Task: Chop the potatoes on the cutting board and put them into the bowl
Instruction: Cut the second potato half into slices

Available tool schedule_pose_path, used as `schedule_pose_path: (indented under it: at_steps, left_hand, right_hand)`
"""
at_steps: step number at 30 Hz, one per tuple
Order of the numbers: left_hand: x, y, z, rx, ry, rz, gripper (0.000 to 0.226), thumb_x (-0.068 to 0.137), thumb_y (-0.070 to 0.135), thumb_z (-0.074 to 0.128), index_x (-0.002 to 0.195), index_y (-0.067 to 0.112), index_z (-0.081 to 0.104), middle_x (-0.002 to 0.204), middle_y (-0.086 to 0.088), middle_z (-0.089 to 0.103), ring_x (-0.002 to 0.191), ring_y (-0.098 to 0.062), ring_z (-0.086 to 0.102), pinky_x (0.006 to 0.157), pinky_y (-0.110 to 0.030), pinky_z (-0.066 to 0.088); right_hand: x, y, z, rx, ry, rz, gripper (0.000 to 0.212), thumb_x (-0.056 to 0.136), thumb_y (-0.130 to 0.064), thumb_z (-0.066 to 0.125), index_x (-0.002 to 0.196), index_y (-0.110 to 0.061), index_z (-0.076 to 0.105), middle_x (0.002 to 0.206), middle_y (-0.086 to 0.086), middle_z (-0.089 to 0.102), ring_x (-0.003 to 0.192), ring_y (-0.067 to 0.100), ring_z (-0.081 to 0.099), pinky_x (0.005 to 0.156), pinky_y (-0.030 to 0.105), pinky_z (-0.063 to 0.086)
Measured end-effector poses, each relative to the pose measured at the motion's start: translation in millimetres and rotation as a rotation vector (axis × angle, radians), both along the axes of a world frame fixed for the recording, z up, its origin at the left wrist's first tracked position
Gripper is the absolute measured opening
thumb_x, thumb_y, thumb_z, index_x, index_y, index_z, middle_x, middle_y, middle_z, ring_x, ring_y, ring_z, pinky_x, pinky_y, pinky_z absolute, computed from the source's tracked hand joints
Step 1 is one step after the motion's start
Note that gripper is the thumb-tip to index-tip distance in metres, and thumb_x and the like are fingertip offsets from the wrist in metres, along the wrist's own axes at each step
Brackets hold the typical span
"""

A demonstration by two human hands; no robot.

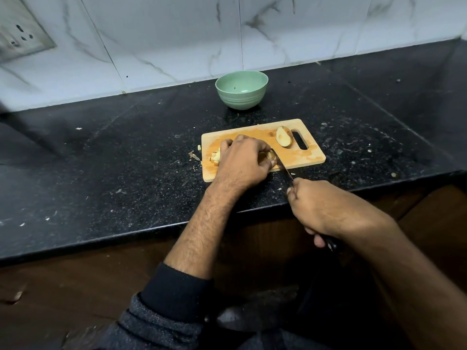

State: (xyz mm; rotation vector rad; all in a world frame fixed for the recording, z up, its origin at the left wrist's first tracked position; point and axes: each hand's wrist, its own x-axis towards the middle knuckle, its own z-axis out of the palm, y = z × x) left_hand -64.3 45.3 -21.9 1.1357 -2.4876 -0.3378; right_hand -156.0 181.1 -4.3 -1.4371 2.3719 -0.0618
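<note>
A wooden cutting board [298, 157] lies on the black speckled counter [126, 160], close to the counter's front edge, with its handle slot toward the right end. The left hand [242, 160] rests over the left half of the board, its fingers curled down over a potato piece [270, 155] that shows only as a small brown-skinned bit at the fingertips. Just left of that hand, at the board's left end, sits a small heap of chopped potato pieces [216, 157], pale with bits of skin. A few scraps [194, 155] lie on the counter just off the board's left edge.

The right hand [321, 208] is past the counter's front edge, its fingers wrapped tightly around the dark handle of a knife [284, 169]. The blade slants up and left from that hand, over the board's front edge, and its tip meets the potato piece right beside the left fingertips.

A potato half [283, 140] lies cut face up near the board's right end, just beside the handle slot and well apart from both hands.

A green bowl [241, 90] stands upright behind the board, near the counter's back edge by the marble-patterned wall [177, 34]; it appears to hold no potato. A wall socket [20, 36] is at the upper left.
</note>
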Motion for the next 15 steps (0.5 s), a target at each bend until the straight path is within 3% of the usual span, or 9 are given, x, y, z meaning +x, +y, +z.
schedule_pose_path:
  at_steps: [3, 7, 11, 15]
  left_hand:
    - [2, 2, -3, 0.019, 0.028, -0.002, 0.04, 0.091, 0.042, 0.069, 0.129, 0.031, 0.064, 0.125, 0.01, 0.064, 0.124, -0.011, 0.046, 0.11, -0.04, 0.02]
    - [4, 3, -7, 0.012, 0.043, 0.005, 0.041, 0.091, 0.043, 0.068, 0.13, 0.032, 0.06, 0.129, 0.009, 0.062, 0.127, -0.01, 0.045, 0.112, -0.042, 0.019]
    - [4, 5, -8, 0.007, 0.05, 0.007, 0.042, 0.091, 0.041, 0.068, 0.13, 0.03, 0.057, 0.129, 0.009, 0.061, 0.129, -0.012, 0.044, 0.113, -0.044, 0.018]
    - [5, 7, -11, 0.031, 0.11, 0.014, 0.046, 0.09, 0.039, 0.07, 0.129, 0.027, 0.049, 0.127, 0.013, 0.062, 0.126, -0.011, 0.048, 0.111, -0.044, 0.022]
  right_hand:
    - [3, 12, 11, 0.043, -0.065, -0.002, 0.013, 0.105, -0.014, 0.046, 0.098, -0.007, 0.056, 0.066, 0.0, 0.053, 0.056, 0.018, 0.051, 0.052, 0.027, 0.042]
    - [6, 26, 31, 0.037, -0.153, -0.018, 0.023, 0.107, -0.027, 0.041, 0.099, -0.014, 0.059, 0.06, 0.002, 0.063, 0.034, 0.011, 0.053, 0.045, 0.028, 0.046]
    - [9, 38, 39, 0.044, -0.133, -0.028, 0.034, 0.108, -0.044, 0.031, 0.1, -0.021, 0.054, 0.073, 0.003, 0.067, 0.044, 0.014, 0.061, 0.056, 0.031, 0.053]
    - [8, 43, 53, -0.04, -0.106, -0.044, 0.037, 0.107, -0.048, 0.028, 0.096, -0.024, 0.053, 0.076, 0.003, 0.069, 0.043, 0.013, 0.062, 0.058, 0.032, 0.058]
